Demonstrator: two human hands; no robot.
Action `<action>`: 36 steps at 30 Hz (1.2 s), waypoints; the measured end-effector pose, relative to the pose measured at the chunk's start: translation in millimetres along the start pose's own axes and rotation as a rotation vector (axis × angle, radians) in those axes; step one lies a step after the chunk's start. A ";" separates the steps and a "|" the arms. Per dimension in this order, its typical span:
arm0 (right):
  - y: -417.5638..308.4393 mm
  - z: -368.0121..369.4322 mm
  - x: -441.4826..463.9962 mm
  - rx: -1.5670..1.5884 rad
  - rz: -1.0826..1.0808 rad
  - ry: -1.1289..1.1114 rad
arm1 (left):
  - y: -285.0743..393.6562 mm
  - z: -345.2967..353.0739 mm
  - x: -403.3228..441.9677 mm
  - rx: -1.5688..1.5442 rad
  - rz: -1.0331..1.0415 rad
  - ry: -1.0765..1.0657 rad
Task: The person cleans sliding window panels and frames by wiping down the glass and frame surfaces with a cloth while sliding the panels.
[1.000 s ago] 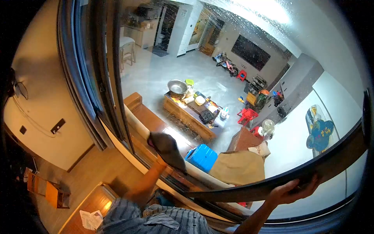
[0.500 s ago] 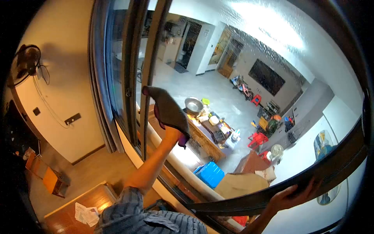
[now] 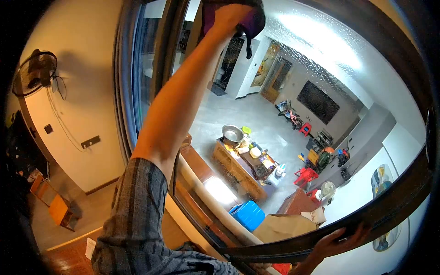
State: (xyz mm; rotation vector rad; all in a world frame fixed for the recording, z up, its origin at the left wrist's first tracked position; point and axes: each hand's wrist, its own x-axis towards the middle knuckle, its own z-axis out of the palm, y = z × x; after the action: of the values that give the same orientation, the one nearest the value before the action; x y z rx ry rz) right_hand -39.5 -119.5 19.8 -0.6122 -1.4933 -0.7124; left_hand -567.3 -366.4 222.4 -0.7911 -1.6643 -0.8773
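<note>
High on the window glass (image 3: 284, 119), my left hand (image 3: 231, 18) presses a dark grey and purple cleaning cloth (image 3: 253, 25) near the upper left of the pane. The cloth covers most of my fingers, and a dark strip hangs from its edge. Water droplets dot the upper part of the pane. At the lower right, my right hand (image 3: 337, 244) rests against the dark window frame (image 3: 284, 245), with its fingers stretched out along it. Some of its fingertips fade into the shadow of the frame.
Through the glass stand a table (image 3: 245, 172) with a metal basin (image 3: 233, 134), a blue bin (image 3: 247, 215) and a red stool (image 3: 305, 176). On my side are a curtain (image 3: 123, 87), a wall fan (image 3: 37, 73) and a wooden chair (image 3: 59, 208).
My left hand has slid the cloth upward and slightly right over the glass, with the arm now stretched out. My right hand stays at the frame. The view has shifted slightly.
</note>
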 end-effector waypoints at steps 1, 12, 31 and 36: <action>-2.5 -0.5 0.5 0.004 0.005 0.001 | -5.0 3.1 4.7 -0.014 0.006 0.010; -7.2 -1.6 3.8 0.052 -0.012 0.017 | -70.0 57.5 -119.8 -0.090 0.051 0.107; -9.5 0.3 -2.0 0.099 0.057 0.018 | -42.0 55.4 -356.8 -0.203 -0.289 -0.077; -8.8 -8.2 3.5 -0.016 0.003 -0.017 | 3.3 -11.3 -174.2 -0.110 -0.076 -0.019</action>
State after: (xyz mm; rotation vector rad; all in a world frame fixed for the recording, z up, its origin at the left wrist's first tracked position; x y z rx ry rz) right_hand -40.8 -131.6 22.7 -0.6335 -1.5036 -0.7190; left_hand -518.1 -387.6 56.2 -0.8172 -1.6831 -1.0241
